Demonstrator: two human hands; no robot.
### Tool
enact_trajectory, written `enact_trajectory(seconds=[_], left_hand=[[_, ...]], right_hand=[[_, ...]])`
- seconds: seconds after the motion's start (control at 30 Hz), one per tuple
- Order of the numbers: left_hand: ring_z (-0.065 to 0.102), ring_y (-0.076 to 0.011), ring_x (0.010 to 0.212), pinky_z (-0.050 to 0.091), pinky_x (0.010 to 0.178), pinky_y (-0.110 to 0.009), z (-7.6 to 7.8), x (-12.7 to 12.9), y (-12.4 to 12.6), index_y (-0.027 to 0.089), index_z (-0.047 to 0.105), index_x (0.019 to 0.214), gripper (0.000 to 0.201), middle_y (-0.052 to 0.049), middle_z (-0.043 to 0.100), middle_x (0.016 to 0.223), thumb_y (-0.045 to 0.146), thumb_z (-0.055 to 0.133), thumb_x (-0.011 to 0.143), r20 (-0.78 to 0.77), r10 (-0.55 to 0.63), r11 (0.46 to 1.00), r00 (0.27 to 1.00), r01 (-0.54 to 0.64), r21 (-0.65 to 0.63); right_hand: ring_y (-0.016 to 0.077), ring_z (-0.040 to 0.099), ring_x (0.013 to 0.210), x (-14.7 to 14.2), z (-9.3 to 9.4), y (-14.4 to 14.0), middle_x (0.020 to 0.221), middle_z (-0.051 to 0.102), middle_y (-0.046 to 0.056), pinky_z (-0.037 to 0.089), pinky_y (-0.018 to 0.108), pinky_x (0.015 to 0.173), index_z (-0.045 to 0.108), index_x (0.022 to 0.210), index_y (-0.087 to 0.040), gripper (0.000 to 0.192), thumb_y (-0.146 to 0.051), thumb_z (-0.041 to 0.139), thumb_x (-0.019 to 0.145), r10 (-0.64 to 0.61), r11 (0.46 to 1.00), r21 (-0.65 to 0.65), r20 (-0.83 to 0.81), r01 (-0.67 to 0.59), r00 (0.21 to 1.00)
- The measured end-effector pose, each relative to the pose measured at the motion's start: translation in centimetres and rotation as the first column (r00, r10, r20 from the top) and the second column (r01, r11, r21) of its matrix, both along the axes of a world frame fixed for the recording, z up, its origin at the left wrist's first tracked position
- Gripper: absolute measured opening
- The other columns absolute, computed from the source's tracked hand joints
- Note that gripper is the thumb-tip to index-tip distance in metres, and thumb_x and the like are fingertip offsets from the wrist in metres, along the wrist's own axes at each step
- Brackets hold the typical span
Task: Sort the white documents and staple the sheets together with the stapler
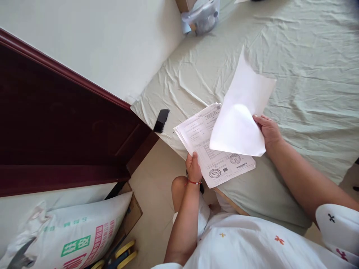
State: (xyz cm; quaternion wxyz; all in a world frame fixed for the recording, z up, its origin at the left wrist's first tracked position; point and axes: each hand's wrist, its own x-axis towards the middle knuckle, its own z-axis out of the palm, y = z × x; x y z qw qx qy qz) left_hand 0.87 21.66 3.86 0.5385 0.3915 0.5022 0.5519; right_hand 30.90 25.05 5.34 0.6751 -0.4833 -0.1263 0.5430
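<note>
My left hand (193, 167) grips the lower left edge of a stack of printed documents (198, 140), thumb on top and fingers underneath. Two round stamps and small square codes show on the top page. Above the stack, my right hand (267, 129) pinches the right edge of a white sheet of paper (238, 123). That sheet is curled, with its blank side towards me, and covers the upper right part of the stack. A red string bracelet (194, 182) circles my left wrist.
A pale green cloth (308, 93) covers the surface beneath the papers. Near its left edge lies a black phone (161, 120). A clear plastic bag (203, 18) sits by the wall. On the floor at left are a large white sack (84, 231) and a yellow-and-black object (125, 254).
</note>
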Motion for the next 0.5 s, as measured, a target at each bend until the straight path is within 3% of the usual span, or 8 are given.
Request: enact_trajectory(seconds=[0.3, 0.5], left_hand=[[0.067, -0.0276, 0.134, 0.053, 0.117, -0.042, 0.1, 0.0, 0.1, 0.028, 0.07, 0.133, 0.061, -0.01, 0.074, 0.14, 0.066, 0.078, 0.085, 0.018, 0.031, 1.0, 0.999, -0.031, 0.0], [0.072, -0.0256, 0.127, 0.056, 0.111, -0.039, 0.0, -0.1, 0.1, 0.029, 0.068, 0.133, 0.058, -0.008, 0.077, 0.133, 0.059, 0.081, 0.085, 0.073, 0.053, 0.999, 0.996, -0.053, -0.006]], right_hand=[[0.0191, 0.07, 0.064, -0.6, 0.1, -0.4, 0.075, 0.073, -0.001, 0.061, 0.033, 0.059, 0.071, 0.083, -0.026, 0.02, -0.029, 0.084, 0.068, 0.031, 0.997, 0.07, 0.061, -0.035, 0.998], [0.0225, 0.068, 0.069, -2.0, -0.4, -0.9, 0.078, 0.073, 0.003, 0.056, 0.035, 0.06, 0.073, 0.093, -0.026, 0.027, -0.039, 0.084, 0.072, 0.2, 0.972, 0.063, 0.28, -0.226, 0.939]])
